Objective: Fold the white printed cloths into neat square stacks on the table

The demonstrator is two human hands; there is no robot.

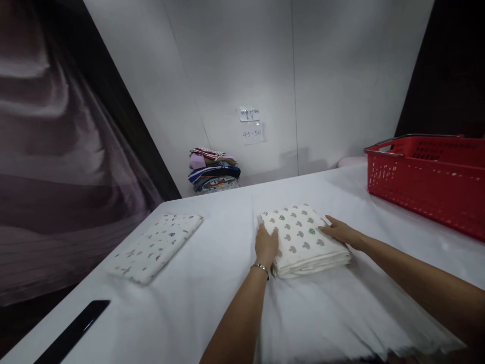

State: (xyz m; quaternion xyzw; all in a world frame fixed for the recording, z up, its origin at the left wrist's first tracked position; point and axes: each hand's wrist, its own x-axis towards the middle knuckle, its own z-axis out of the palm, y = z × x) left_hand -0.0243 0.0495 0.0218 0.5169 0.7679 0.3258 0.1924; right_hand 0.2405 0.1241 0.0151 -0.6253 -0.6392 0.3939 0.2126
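A folded white cloth (299, 235) with grey mushroom shapes and a few green marks lies on the table between my two hands. My left hand (266, 246), with a bracelet at the wrist, grips its left edge, thumb on top. On the opposite edge, my right hand (343, 232) holds the cloth with its fingertips at the upper right side. Some fingers of both hands are hidden. A thin see-through plastic sheet or bag (341, 313) spreads from under the cloth towards me; whether it wraps the cloth I cannot tell.
Another folded printed cloth (157, 247) lies to the left on the white table (182, 313). Near the front left is a flat black object (74, 331). A red basket (428, 182) stands at the right. Beyond the far edge rises a stack of folded fabrics (214, 172); paper labels (253, 133) hang on the wall.
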